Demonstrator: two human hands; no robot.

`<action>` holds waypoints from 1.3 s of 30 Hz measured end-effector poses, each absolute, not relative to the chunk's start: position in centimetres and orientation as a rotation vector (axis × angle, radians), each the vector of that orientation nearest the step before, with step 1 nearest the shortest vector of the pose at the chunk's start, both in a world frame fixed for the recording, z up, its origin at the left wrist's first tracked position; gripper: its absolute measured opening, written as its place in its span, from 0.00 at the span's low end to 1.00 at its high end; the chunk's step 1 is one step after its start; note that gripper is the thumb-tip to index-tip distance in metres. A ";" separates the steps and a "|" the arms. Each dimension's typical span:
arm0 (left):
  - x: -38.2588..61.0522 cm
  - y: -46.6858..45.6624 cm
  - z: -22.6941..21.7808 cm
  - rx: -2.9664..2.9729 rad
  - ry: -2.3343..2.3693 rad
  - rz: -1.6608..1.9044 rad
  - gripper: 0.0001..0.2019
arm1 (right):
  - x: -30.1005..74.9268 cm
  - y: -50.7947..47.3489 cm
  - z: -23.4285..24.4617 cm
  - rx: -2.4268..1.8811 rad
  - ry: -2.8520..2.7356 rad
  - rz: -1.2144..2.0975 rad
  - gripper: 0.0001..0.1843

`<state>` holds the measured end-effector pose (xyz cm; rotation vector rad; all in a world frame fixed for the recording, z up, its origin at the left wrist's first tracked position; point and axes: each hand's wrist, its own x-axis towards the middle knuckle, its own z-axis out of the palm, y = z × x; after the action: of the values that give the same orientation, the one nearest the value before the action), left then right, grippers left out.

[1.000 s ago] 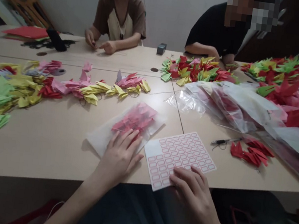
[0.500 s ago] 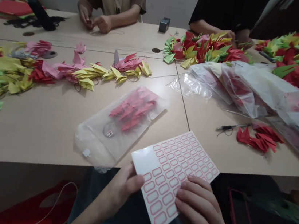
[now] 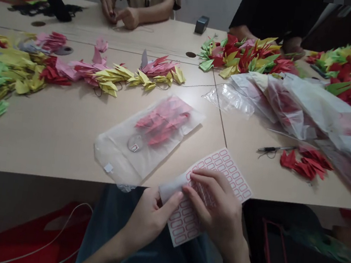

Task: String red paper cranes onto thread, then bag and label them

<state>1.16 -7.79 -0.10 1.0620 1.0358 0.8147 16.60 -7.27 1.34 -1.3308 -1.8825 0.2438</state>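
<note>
A white sheet of sticker labels (image 3: 181, 228) with red-outlined boxes is tilted over my lap at the table's front edge. Its upper left part is bare of labels and curls a little. My left hand (image 3: 148, 214) pinches that left side, thumb on top and fingers underneath. Bent over the sheet, my right hand (image 3: 220, 208) has its fingertips at the first labels beside the bare part; its thumb is hidden, and any loose label there is too small to make out. Just beyond lies a translucent plastic bag (image 3: 115, 145) with pink folded paper cranes (image 3: 164, 121) inside.
Strings of coloured paper cranes (image 3: 111, 78) stretch across the left. More cranes (image 3: 246, 56) and filled plastic bags (image 3: 318, 98) crowd the right, near a pen (image 3: 276, 148) and red cranes (image 3: 307, 164). Two people sit opposite. A red-edged phone (image 3: 276, 248) lies below the table's edge.
My right hand has moved up and left across the sheet, its fingertips now by the bare part. My left thumb has shifted further onto the sheet. The view has moved slightly.
</note>
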 end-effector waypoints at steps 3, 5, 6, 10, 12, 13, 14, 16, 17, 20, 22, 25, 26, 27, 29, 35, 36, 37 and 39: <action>0.7 -7.8 -0.2 1.237 1.088 0.762 0.16 | 16.5 -7.4 1.6 -1.343 -1.901 0.310 0.05; 0.5 -7.7 -0.2 1.354 1.089 0.769 0.15 | 16.8 -7.5 1.9 -1.362 -1.917 0.361 0.03; 0.4 -7.6 -0.1 1.404 1.079 0.785 0.14 | 16.9 -7.5 2.2 -1.375 -1.926 0.390 0.02; 0.5 -7.1 0.3 1.540 1.016 0.805 0.12 | 17.1 -7.3 3.1 -1.435 -1.958 0.477 0.03; 0.5 -7.0 0.4 1.555 0.988 0.810 0.11 | 17.1 -7.3 3.3 -1.453 -1.947 0.491 0.04; 0.5 -7.0 0.4 1.546 0.980 0.813 0.11 | 17.1 -7.2 3.4 -1.460 -1.936 0.492 0.04; 0.5 -7.1 0.4 1.520 0.978 0.812 0.10 | 17.1 -7.3 3.4 -1.466 -1.923 0.491 0.04; 0.6 -7.1 0.2 1.410 1.009 0.797 0.11 | 17.0 -7.4 3.3 -1.476 -1.896 0.475 0.02; 0.6 -7.1 0.1 1.328 1.042 0.793 0.12 | 16.9 -7.6 3.2 -1.470 -1.890 0.460 0.03; 0.8 -6.9 0.0 1.097 1.124 0.831 0.16 | 16.7 -7.9 3.0 -1.399 -1.922 0.391 0.07; 1.0 -6.5 0.1 1.022 1.099 0.903 0.17 | 16.5 -8.1 2.9 -1.364 -1.956 0.337 0.08; 1.3 -6.1 0.4 0.955 0.898 0.988 0.18 | 16.5 -8.1 2.7 -1.381 -1.927 0.225 0.07; 1.4 -6.1 0.5 0.934 0.829 0.999 0.19 | 16.5 -8.1 2.7 -1.390 -1.905 0.188 0.07; 1.5 -6.1 0.6 0.913 0.783 1.004 0.19 | 16.5 -8.1 2.6 -1.396 -1.885 0.152 0.07; 1.6 -6.2 0.6 0.876 0.773 1.010 0.21 | 16.6 -8.2 2.5 -1.405 -1.870 0.098 0.08; 1.7 -6.3 0.2 0.840 0.865 1.077 0.16 | 16.5 -8.2 2.3 -1.380 -1.909 0.117 0.12; 1.7 -6.3 0.1 0.841 0.868 1.091 0.14 | 16.5 -8.1 2.3 -1.366 -1.908 0.121 0.12; 1.7 -6.3 0.1 0.840 0.866 1.099 0.13 | 16.5 -8.1 2.3 -1.353 -1.908 0.124 0.12; 1.8 -6.3 0.0 0.836 0.859 1.108 0.14 | 16.6 -8.0 2.3 -1.326 -1.907 0.139 0.11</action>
<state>1.75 -6.32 0.00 0.8358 0.8587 1.1084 16.56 -7.98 2.30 -1.3258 -1.9073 0.1391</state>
